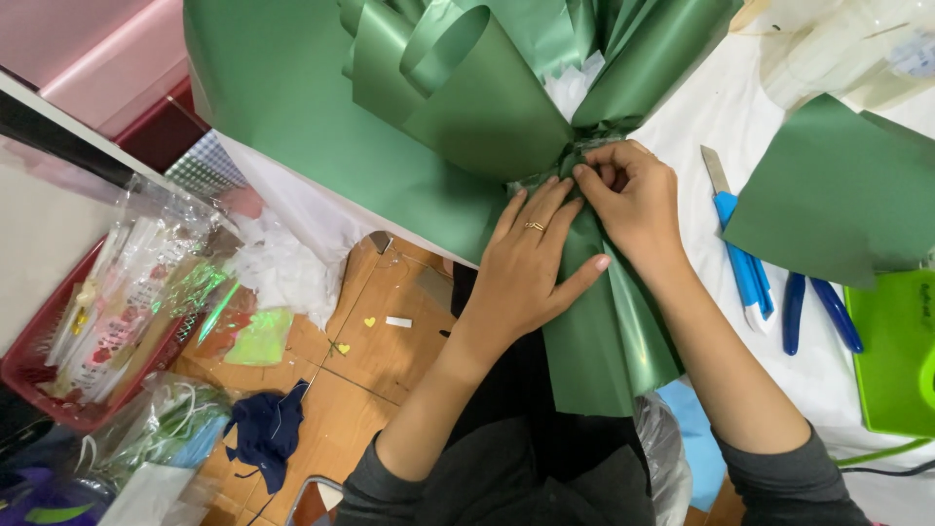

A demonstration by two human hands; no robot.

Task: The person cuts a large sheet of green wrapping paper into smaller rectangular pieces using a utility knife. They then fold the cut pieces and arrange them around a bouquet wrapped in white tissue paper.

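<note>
A large bouquet wrap of glossy dark green paper sheets [467, 107] lies at the edge of a table covered with a white cloth [721, 117], its wide, flared top pointing away from the person and its gathered lower part [604, 341] hanging over the table edge toward the person's body. The left hand [531, 258], a thin gold ring on one finger, is closed loosely around the narrow neck of the wrap, fingers laid flat over the pinched paper and the thumb stretched out to the right across the lower folds. The right hand [633, 200] is curled tight at the same neck, its fingertips pinched together on the gathered paper just above the left hand's fingers; whether it also holds a string or tape there cannot be told. The two hands touch each other. White tissue [570, 88] shows inside the folds above the neck. To the right on the cloth lie a blue-handled utility knife [742, 258], a pair of blue-handled pliers or scissors [818, 312], a loose sheet of the same green paper [838, 195] and a bright green plastic case [891, 356]. On the tiled floor to the left stands a red plastic basket [58, 375] filled with clear cellophane packets, and near it lies a dark blue cloth [265, 433].
</note>
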